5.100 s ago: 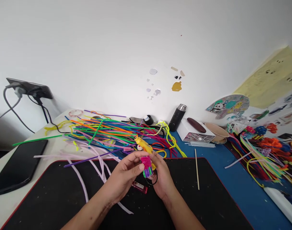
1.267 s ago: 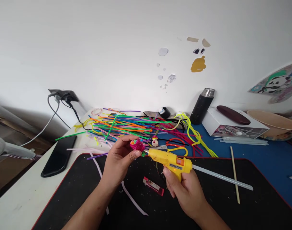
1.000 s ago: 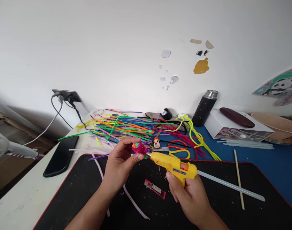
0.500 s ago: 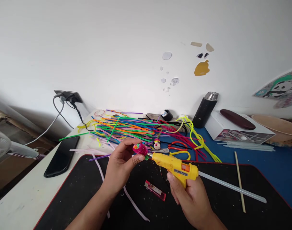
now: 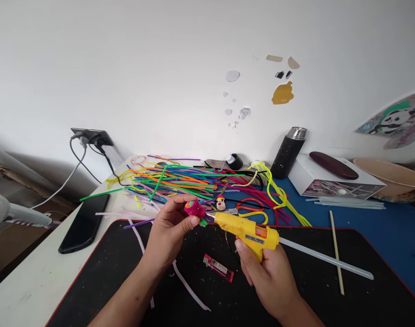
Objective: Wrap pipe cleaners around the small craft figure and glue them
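My left hand (image 5: pixel 168 231) pinches a small pink coiled pipe-cleaner piece (image 5: pixel 194 210) with green and orange bits, held above the black mat (image 5: pixel 91 281). My right hand (image 5: pixel 267 272) grips the handle of a yellow glue gun (image 5: pixel 248 229). Its nozzle touches the right side of the pink piece. A clear glue stick (image 5: pixel 325 259) juts out of the gun's back toward the right.
A pile of coloured pipe cleaners (image 5: pixel 180 181) lies behind the hands, with a small doll head (image 5: pixel 221 202) and scissors (image 5: pixel 250 210). A red lighter (image 5: pixel 218 267) lies on the mat. A phone (image 5: pixel 85 222) is at left, a black flask (image 5: pixel 288 152), white box (image 5: pixel 333 181) and wooden stick (image 5: pixel 336 252) at right.
Five seconds ago both hands held the pink piece with no gun in them. Over the last second the gun's nozzle has stayed at the piece; the hands have barely shifted.
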The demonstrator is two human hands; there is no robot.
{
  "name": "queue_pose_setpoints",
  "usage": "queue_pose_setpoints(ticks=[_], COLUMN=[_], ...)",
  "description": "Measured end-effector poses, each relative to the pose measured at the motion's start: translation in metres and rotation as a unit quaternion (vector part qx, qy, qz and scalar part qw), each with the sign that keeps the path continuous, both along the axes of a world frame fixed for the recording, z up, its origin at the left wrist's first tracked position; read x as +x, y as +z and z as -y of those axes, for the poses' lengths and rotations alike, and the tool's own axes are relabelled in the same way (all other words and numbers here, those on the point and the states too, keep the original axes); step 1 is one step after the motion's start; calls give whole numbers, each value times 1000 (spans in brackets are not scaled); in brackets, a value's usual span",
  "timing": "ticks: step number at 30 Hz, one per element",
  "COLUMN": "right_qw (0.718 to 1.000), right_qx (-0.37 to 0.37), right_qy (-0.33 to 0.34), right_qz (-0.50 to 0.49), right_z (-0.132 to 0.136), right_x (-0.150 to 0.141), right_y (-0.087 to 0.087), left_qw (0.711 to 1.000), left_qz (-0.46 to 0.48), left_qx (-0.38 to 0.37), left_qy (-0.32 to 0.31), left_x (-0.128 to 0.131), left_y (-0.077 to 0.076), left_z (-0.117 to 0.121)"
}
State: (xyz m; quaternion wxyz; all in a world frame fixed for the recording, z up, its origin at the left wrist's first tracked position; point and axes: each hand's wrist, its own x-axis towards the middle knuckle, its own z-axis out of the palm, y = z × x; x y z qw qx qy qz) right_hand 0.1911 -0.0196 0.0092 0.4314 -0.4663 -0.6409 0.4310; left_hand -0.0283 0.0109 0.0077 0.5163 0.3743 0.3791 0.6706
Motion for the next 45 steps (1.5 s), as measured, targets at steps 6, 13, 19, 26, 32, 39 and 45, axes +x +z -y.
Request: queue_pose_setpoints(ticks=[6,13,19,26,32,39,45], right_qw=[1000,1000,998,991,986,986,989], right_qx=[0,1,38,106,132,126,97], right_qy=[0,1,-18,-9,-22,-39,-40], right_qz=[5,10,39,80,98,103,100], right_z=[0,2,4,7,5,3,4], right_x=[0,0,-2,-4,-3,-4,-2], right_y=[-3,-3,2,2,3,7,2], left_qw=[1000,1000,999,995,989,976,965], left_qz=[5,11,27,59,101,163,197], left_qx=[6,6,9,-14,-49,-93,-116], left_qy=[-8,-7,-19,-73,-97,-112,-132], left_x=[1,2,1,-2,-2,3,5], left_y=[1,1,1,-2,-6,-6,-6], left_z=[-2,-1,-3,-3,-2,-2,-2])
